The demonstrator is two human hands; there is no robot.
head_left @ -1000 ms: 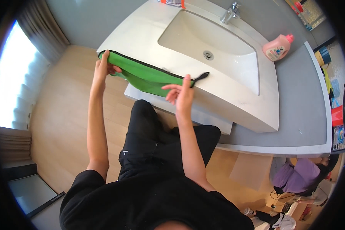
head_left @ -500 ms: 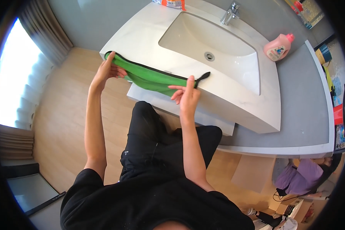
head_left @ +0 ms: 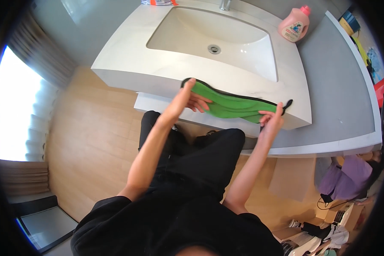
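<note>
A green cleaning cloth with a black edge is stretched between my hands at the front edge of the white countertop. My left hand is closed on its left top corner, the thumb over the black edge and the other fingers behind or against the green fabric. At the right top corner, my right hand pinches the cloth. A black hanging loop sticks out past that hand. The cloth's lower part sags in loose folds before the counter's front.
A white sink basin with a metal drain lies beyond the cloth, below a chrome faucet. To its right stands a pink bottle. An orange and white packet is at the back left. A person in purple is at lower right.
Both hands have carried the cloth rightward along the counter's front edge, and it stays stretched between them. The view has also shifted, with the sink now higher and more to the left.
</note>
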